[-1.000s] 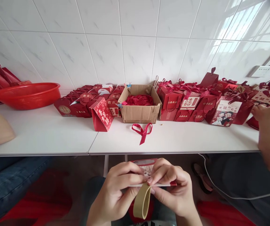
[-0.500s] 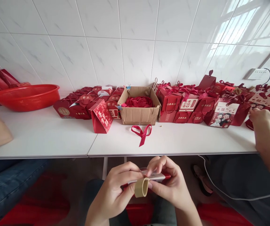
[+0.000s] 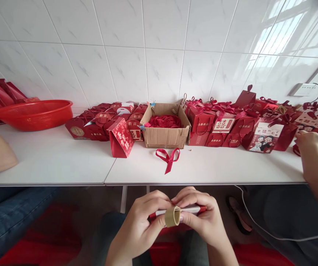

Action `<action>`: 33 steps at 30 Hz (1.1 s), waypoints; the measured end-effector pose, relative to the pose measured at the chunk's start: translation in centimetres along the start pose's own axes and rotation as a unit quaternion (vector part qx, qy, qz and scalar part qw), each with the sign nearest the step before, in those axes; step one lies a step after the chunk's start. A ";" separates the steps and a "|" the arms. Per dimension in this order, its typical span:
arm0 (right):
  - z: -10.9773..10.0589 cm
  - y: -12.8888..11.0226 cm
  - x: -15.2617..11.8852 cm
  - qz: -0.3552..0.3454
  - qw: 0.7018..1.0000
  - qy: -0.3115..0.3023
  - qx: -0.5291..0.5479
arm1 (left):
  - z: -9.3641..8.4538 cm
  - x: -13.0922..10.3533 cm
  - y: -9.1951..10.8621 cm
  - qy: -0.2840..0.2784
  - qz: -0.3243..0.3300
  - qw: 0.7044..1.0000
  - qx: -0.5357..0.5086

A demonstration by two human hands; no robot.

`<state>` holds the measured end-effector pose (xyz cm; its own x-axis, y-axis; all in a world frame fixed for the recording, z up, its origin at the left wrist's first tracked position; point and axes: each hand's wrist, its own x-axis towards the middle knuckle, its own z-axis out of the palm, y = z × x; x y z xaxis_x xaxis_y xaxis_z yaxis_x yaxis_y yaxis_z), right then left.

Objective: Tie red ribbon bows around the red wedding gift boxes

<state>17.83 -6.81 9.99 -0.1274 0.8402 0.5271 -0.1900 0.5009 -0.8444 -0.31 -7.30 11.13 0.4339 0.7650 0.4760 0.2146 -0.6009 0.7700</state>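
Note:
Between my two hands, over my lap and in front of the table edge, is a red and white paper gift box [image 3: 193, 209], seen nearly edge-on. A looped gold-beige ribbon [image 3: 172, 217] sticks out of it toward me. My left hand [image 3: 142, 221] is closed around the box's left side, thumb beside the loop. My right hand [image 3: 200, 214] grips the right side, its thumb touching the loop's right edge. My fingers cover most of the box. On the table ahead lies a tied red ribbon bow [image 3: 168, 159].
A cardboard box [image 3: 166, 137] of red ribbons stands against the wall, red gift boxes [image 3: 202, 123] stacked on both sides. One red box [image 3: 121, 138] stands forward. A red basin [image 3: 37, 114] is at left. Co-workers' arms [image 3: 315, 159] reach in from both sides. A white cable hangs at right.
My hands have turned the gift box to a flatter, more edge-on angle, and my right fingers have come down onto it. The ribbon loop has shifted slightly right and up.

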 end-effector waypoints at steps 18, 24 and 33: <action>1.0 1.1 -0.5 0.009 0.997 -0.039 -0.071 | 0.0 -0.1 0.6 0.152 0.051 0.985 0.059; 1.8 1.7 -0.8 0.050 0.993 -0.028 -0.103 | -0.2 -0.2 0.4 0.146 0.084 0.984 0.057; -0.6 -0.1 -1.5 0.020 0.993 0.020 -0.117 | -0.2 -0.7 -1.6 0.178 0.104 0.978 0.021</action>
<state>18.67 -8.02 9.21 -0.0912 0.8656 0.4924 0.0455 0.4976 -0.8662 -1.11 -6.83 9.67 0.1418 0.6526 0.7444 0.1927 -0.7558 0.6258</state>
